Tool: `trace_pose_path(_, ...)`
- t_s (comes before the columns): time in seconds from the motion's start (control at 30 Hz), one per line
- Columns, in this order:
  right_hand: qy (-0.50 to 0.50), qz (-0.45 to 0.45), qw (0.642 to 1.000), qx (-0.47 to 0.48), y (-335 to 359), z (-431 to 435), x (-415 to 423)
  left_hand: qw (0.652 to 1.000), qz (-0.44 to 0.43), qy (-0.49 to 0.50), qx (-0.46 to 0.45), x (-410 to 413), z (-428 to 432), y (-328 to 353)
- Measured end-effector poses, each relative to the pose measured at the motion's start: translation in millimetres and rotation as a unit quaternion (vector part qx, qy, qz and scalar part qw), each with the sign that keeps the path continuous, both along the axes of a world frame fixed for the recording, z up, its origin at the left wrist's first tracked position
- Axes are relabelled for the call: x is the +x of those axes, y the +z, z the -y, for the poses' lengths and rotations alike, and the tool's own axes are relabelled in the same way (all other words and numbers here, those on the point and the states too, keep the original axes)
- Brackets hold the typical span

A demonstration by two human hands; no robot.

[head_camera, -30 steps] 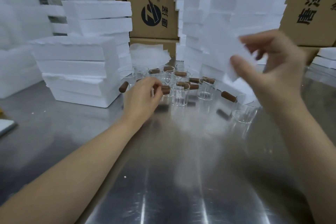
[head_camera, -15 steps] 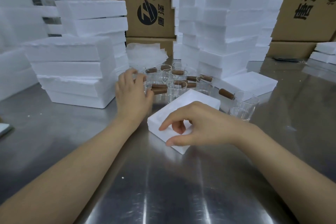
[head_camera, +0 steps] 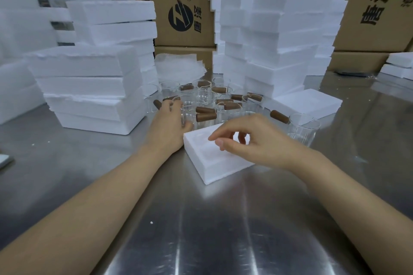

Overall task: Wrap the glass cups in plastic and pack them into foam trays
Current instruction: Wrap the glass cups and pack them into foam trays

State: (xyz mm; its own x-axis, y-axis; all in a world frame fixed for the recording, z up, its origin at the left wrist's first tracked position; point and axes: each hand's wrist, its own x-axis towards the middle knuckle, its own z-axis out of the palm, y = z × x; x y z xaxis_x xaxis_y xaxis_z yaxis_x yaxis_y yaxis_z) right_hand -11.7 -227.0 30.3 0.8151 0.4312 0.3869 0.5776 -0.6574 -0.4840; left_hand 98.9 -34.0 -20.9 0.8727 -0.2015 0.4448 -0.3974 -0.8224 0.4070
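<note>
My left hand (head_camera: 169, 123) curls round a clear glass cup (head_camera: 187, 111) at the near edge of the cup cluster. My right hand (head_camera: 257, 143), fingers loose and holding nothing, is over the white moulded foam tray (head_camera: 214, 163) on the shiny steel table (head_camera: 201, 230), just before the cups.

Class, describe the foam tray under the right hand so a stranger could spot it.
On the shiny steel table, in front of the clear glass cups with brown handles, one white foam tray lies under the right hand. Unlike the stacked foam blocks, it lies nearest the person, hollow side up.
</note>
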Motion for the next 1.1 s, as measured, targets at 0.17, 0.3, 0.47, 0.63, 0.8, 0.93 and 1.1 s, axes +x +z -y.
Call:
trace_pose_path(0.17, -0.020, 0.021, 0.999, 0.015, -2.7, 2.3, 3.4, 0.996, 0.032, -0.004, -0.078, 1.1, -0.5, 1.3)
trace_pose_path(0.3, -0.039, 0.013, 0.999, 0.019, -4.2, 6.4, 8.7, 0.997, 0.022, 0.047, -0.057, 3.6, -5.2, 3.3)
trace_pose_path(0.47, -0.036, 0.004, 0.999, -0.004, -8.0, 8.8, 12.9, 0.998, -0.033, 0.045, -0.041, 9.5, -6.0, -0.2)
trace_pose_path(0.63, -0.038, 0.001, 0.999, -0.008, -9.5, 10.7, 15.9, 0.998, -0.026, 0.049, -0.021, 12.0, -6.1, -3.5)
trace_pose_path(0.8, -0.041, -0.008, 0.999, -0.006, -9.1, 11.9, 16.3, 0.999, 0.001, 0.052, 0.008, 10.0, -6.2, -5.0)
trace_pose_path(0.93, -0.045, -0.016, 0.999, -0.004, -8.7, 12.9, 16.2, 0.998, 0.007, 0.059, 0.015, 8.8, -6.2, -4.6)
trace_pose_path(1.1, -0.042, -0.013, 0.999, -0.007, -8.2, 12.7, 15.6, 0.997, -0.011, 0.070, -0.013, 9.0, -5.9, -2.9)
